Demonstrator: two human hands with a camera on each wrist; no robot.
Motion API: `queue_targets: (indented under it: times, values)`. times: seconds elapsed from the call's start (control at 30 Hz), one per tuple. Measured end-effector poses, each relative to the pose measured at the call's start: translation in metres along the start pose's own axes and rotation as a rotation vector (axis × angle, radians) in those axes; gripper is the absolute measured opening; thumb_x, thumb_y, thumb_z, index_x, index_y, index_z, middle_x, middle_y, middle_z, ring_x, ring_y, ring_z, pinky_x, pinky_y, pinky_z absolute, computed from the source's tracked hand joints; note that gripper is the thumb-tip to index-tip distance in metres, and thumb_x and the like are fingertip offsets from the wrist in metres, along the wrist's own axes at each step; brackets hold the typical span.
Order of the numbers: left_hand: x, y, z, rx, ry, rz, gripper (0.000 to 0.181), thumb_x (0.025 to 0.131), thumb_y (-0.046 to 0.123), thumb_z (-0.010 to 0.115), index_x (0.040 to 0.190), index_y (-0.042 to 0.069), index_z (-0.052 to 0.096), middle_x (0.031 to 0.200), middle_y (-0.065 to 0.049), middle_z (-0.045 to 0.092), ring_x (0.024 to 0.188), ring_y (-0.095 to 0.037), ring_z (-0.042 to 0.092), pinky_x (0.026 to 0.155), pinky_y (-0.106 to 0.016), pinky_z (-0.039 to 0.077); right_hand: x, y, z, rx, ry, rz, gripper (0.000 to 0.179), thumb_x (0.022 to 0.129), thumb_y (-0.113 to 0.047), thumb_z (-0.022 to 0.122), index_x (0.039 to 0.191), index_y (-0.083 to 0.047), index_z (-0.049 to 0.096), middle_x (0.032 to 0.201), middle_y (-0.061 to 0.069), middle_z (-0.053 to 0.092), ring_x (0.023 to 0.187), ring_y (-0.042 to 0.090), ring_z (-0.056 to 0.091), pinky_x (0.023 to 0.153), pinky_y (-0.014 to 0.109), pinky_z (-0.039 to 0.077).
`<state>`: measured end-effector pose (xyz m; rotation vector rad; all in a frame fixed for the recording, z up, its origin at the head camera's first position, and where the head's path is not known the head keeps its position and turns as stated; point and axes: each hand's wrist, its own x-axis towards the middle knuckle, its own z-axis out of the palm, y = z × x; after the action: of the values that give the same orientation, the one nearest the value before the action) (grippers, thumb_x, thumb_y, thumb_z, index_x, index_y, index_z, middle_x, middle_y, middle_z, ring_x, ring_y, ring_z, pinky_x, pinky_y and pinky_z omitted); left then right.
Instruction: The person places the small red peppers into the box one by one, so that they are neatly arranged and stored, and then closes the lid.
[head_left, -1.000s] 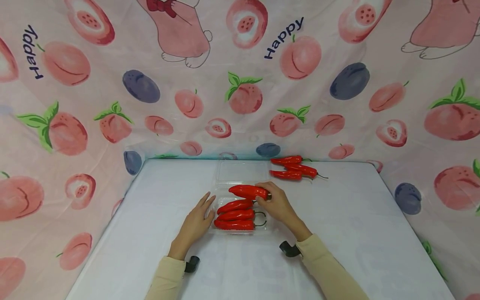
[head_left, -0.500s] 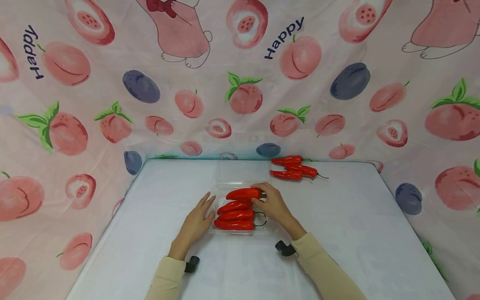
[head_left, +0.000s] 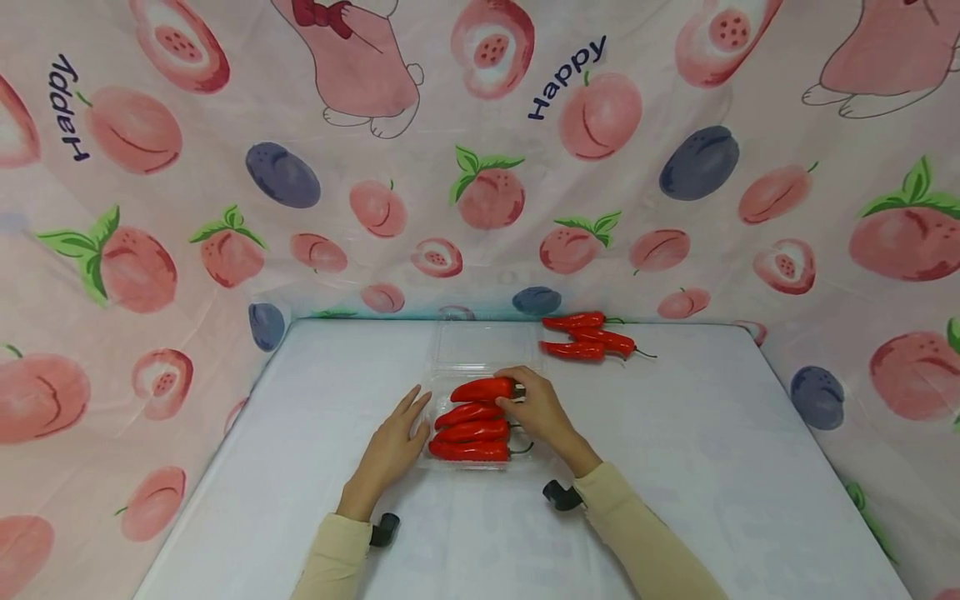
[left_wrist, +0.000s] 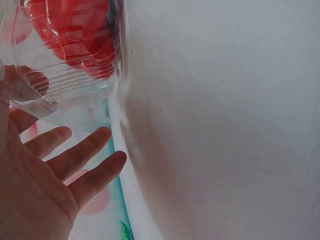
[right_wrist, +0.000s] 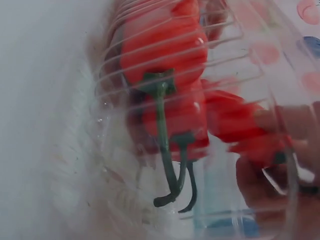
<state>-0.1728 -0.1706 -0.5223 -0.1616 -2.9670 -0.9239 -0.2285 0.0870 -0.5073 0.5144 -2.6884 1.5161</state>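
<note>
A clear plastic clamshell box (head_left: 487, 465) lies on the table with its lid (head_left: 486, 343) folded back. Three red chili peppers (head_left: 472, 431) sit side by side in it, stems to the right. My right hand (head_left: 536, 408) pinches another red chili pepper (head_left: 482, 389) by its stem end, over the far part of the box. Through the box wall in the right wrist view, green stems (right_wrist: 162, 135) show. At the box's left side is my left hand (head_left: 393, 442), fingers extended and spread; in the left wrist view its thumb side lies against the clear wall.
Several loose red chili peppers (head_left: 592, 336) lie at the table's back edge, right of the lid. A fruit-patterned cloth (head_left: 480, 183) hangs behind and beside the white table (head_left: 712, 467).
My right hand has moved slightly left and toward me, bringing the held chili pepper lower over the box beside the others. The left hand stays in place.
</note>
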Motion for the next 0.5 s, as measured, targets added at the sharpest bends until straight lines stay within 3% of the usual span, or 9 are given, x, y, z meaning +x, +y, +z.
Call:
queue_targets:
  times: [0.3,0.5]
  values:
    - [0.0003,-0.0002,-0.0001,0.011,-0.002,-0.008,0.052,0.097,0.025,0.055,0.148,0.021,0.045,0.16,-0.002,0.035,0.138,-0.033,0.048,0.107,-0.057,0.044,0.0029,0.0001,0.0029,-0.027,-0.018,0.045,0.04,0.09,-0.012,0.069,0.13,-0.014,0.062,0.122,0.004,0.058,0.109,0.02,0.061,0.093,0.037,0.057]
    - [-0.0002,-0.0006,0.0008,0.007,0.002,-0.006,0.052,0.097,0.025,0.055,0.148,0.02,0.046,0.16,-0.002,0.035,0.136,-0.034,0.05,0.106,-0.058,0.044,0.0023,-0.0004,0.0036,-0.069,-0.029,0.015,0.041,0.09,-0.013,0.07,0.13,-0.013,0.062,0.123,0.004,0.062,0.102,0.018,0.062,0.091,0.036,0.058]
